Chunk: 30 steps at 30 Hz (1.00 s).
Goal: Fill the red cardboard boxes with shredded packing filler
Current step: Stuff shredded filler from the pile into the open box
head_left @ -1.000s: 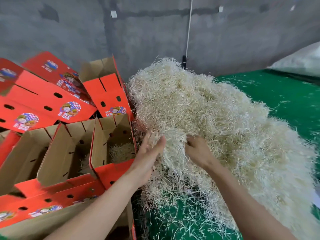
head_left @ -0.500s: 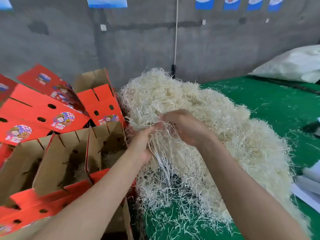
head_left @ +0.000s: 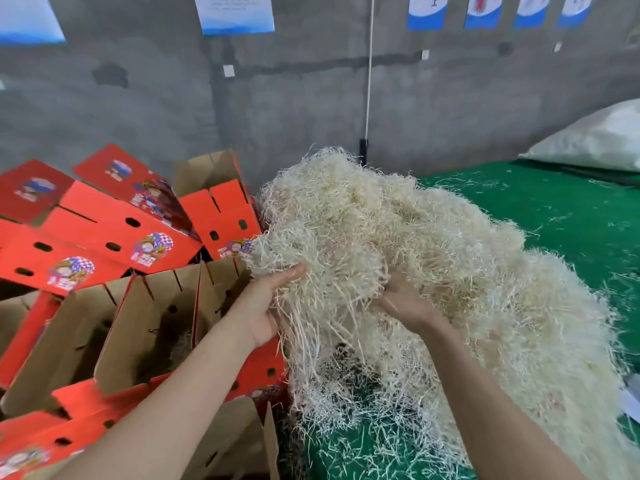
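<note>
head cam | faces forward and down | close above filler pile [head_left: 398,237]

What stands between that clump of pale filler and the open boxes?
Nothing visible. The left hand and right hand grip the pale shredded filler clump; the open red cardboard box sits just beside the left hand, top uncovered.

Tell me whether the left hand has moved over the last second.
Yes. The left hand rose and shifted left, nearer the open red box, holding filler.
</note>
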Each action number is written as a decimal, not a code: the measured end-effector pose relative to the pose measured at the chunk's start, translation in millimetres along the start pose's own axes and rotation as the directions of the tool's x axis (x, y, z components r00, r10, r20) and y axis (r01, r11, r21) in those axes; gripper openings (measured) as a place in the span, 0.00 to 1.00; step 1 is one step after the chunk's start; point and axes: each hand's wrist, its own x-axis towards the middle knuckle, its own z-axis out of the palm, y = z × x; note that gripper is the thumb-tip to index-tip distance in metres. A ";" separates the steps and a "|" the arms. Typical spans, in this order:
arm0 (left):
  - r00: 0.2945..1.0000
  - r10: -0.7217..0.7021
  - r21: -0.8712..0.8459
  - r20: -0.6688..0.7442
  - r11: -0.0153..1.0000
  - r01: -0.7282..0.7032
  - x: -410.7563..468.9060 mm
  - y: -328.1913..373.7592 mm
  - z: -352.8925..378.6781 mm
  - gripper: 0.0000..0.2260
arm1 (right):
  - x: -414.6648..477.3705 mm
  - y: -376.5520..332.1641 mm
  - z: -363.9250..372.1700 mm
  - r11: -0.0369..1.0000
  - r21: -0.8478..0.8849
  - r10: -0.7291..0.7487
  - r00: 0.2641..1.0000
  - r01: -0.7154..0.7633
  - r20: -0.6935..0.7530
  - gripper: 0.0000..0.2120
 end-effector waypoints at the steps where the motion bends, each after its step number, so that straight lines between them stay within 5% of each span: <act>1: 1.000 0.021 0.039 -0.018 0.999 -0.020 -1.1 -1.4 0.9 0.06 | -2.6 -4.0 -4.4 0.995 0.094 -0.016 0.999 0.021 -0.048 0.15; 3: 0.994 0.070 0.061 -0.088 0.996 -0.065 2.9 -10.4 -0.4 0.26 | -2.3 -8.9 -10.3 0.966 0.259 0.000 0.994 0.029 -0.110 0.30; 5: 0.972 0.131 0.027 -0.193 0.991 -0.128 4.1 -18.2 3.5 0.26 | 4.0 -14.9 -11.5 0.977 0.211 0.012 0.994 0.012 -0.112 0.33; 10: 0.985 0.080 -0.151 0.151 0.987 -0.057 0.9 -28.6 8.1 0.37 | 19.5 -27.1 3.4 0.938 -0.320 0.038 0.956 -0.134 -0.290 0.07; 12: 0.969 0.010 -0.053 0.245 0.999 0.003 -2.6 -31.5 19.4 0.32 | 17.4 -34.5 16.3 0.931 -0.362 -0.088 0.989 0.039 -0.122 0.12; 15: 0.995 -0.066 -0.012 0.077 0.998 0.067 0.1 -30.0 32.9 0.15 | 4.3 -41.7 10.1 0.957 -0.118 -0.224 0.935 0.264 0.276 0.11; 18: 0.999 -0.041 -0.211 0.036 0.976 0.048 1.7 -22.3 30.4 0.10 | 5.9 -28.3 -13.5 0.967 0.219 -0.165 0.976 0.131 0.144 0.24; 19: 0.999 -0.014 -0.254 0.038 0.967 0.023 -0.9 -20.2 28.5 0.11 | 10.0 -20.6 -16.1 0.982 0.154 -0.125 0.988 0.110 0.091 0.32; 22: 0.996 0.060 -0.298 0.058 0.954 -0.040 -6.0 -17.3 30.6 0.19 | 16.5 -2.2 6.7 1.000 -0.024 -0.009 0.959 0.017 0.284 0.49; 27: 0.993 0.117 -0.219 0.007 0.969 -0.113 -9.7 -11.6 34.5 0.33 | 22.0 35.3 43.1 0.998 -0.057 0.016 1.000 -0.016 -0.001 0.37; 30: 0.985 0.157 -0.206 -0.075 0.964 -0.169 -7.8 -7.9 28.6 0.11 | 14.5 76.1 37.0 0.939 -0.324 0.118 0.993 -0.115 -0.011 0.14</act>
